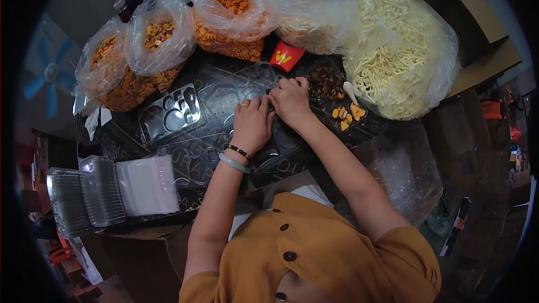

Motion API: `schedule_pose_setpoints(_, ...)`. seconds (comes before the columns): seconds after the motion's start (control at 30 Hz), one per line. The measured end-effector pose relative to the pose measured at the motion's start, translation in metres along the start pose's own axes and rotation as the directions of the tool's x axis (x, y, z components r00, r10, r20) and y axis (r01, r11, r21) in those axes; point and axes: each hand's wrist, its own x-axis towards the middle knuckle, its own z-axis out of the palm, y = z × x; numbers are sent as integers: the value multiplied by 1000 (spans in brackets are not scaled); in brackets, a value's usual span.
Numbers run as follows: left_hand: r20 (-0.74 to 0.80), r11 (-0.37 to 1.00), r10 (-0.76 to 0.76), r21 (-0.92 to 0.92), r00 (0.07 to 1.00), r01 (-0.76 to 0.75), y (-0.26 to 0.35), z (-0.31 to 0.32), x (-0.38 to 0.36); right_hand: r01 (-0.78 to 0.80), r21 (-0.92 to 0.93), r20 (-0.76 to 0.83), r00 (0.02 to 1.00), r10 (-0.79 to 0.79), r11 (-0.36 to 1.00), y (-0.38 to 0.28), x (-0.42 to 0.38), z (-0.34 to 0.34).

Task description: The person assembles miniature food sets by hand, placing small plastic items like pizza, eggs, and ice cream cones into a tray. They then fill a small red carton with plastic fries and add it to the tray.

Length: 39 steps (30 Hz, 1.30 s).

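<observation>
My left hand [252,123], with a ring, a beaded bracelet and a pale bangle, lies palm down over clear plastic trays on the dark patterned table. Its fingers are stretched forward and slightly apart. Touching or nearly touching it is my right hand [291,102], its fingers bent and closed; whatever is under the fingertips is hidden. Beyond the hands stands a red carton [287,56] with a yellow mark. Right of my right hand are a heap of dark brown pieces [327,83], a small white cone-shaped piece [350,92] and several yellow-orange pieces [348,116].
Open plastic bags hold orange snacks [229,33], mixed snacks [160,36], pale pieces [306,32] and cream-coloured sticks [393,50]. A shiny compartment tray [171,115] lies at left. Stacked clear trays [101,191] and clear bags [147,185] sit at the near-left edge. Cardboard [477,73] stands right.
</observation>
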Motion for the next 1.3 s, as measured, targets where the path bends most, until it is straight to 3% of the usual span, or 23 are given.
schedule_pose_setpoints(0.1, 63, 1000, -22, 12, 998, 22, -1, 3, 0, -42, 90, 74, 997, 35, 995, 3, -6, -7)
schedule_pose_setpoints(0.17, 119, 1000, -9, 28, 993, 5, 6, -8, 3, -44, 162, 16, 999, 42, 986, 16, -14, -23)
schedule_pose_setpoints(0.23, 150, 997, -15, 73, 989, 4, 7, -8, 5, -130, 537, -110, 969, 223, 834, 38, -25, -46)
schedule_pose_setpoints(0.27, 146, 998, -8, 65, 989, -1, 7, -6, 5, -144, 460, -178, 952, 250, 876, 55, -34, -55)
schedule_pose_setpoints(0.37, 103, 989, 35, 143, 994, -49, 7, -5, 8, -391, 168, -49, 913, 404, 905, 101, -62, -70)
schedule_pose_setpoints(0.47, 148, 987, -2, 162, 989, -22, 9, -3, 10, -404, 75, -13, 914, 406, 912, 104, -69, -70)
schedule_pose_setpoints(0.5, 95, 984, 10, 178, 995, -27, 9, 0, 11, -316, 33, -88, 944, 318, 948, 105, -68, -67)
schedule_pose_setpoints(0.53, 44, 980, 21, 195, 999, -29, 8, 1, 11, -321, 32, -88, 942, 323, 946, 107, -68, -67)
schedule_pose_setpoints(0.6, 73, 987, 12, 159, 997, -24, 6, 0, 15, -493, 173, 83, 870, 487, 852, 111, -65, -70)
schedule_pose_setpoints(0.63, 100, 992, 5, 127, 995, -18, 8, -1, 17, -495, 170, 83, 869, 488, 852, 117, -64, -68)
schedule_pose_setpoints(0.7, 160, 985, -24, 172, 987, -4, 11, -3, 14, -549, 411, 139, 827, 545, 728, 129, -67, -66)
schedule_pose_setpoints(0.73, 155, 983, -22, 182, 988, -7, 9, -1, 13, -559, 440, 118, 812, 572, 703, 130, -68, -67)
schedule_pose_setpoints(0.77, 153, 981, -19, 193, 988, -11, 8, 0, 12, -563, 439, 118, 809, 576, 700, 132, -70, -66)
schedule_pose_setpoints(0.83, 198, 982, -29, 186, 980, -9, 8, -1, 10, -429, 263, 80, 902, 423, 864, 133, -69, -67)
schedule_pose_setpoints(0.87, 189, 981, -13, 194, 982, -24, 7, 0, 9, -428, 262, 74, 903, 424, 865, 131, -69, -67)
schedule_pose_setpoints(0.93, 176, 978, 3, 204, 984, -39, 6, 2, 10, -452, -4, 88, 888, 450, 892, 115, -65, -72)
schedule_pose_setpoints(0.97, 174, 986, -13, 165, 985, -16, 6, 3, 10, -458, -17, 103, 884, 457, 889, 116, -65, -68)
schedule_pose_setpoints(1.1, 156, 999, -23, 28, 987, 19, 5, 3, 15, -431, 14, 66, 901, 429, 902, 120, -66, -69)
schedule_pose_setpoints(1.2, 167, 999, -5, 42, 986, -2, 1, 6, 12, -479, 285, -21, 863, 505, 830, 128, -74, -68)
schedule_pose_setpoints(1.3, 145, 1000, 12, 0, 989, -13, 4, -4, 6, -418, 298, -37, 893, 448, 858, 122, -78, -76)
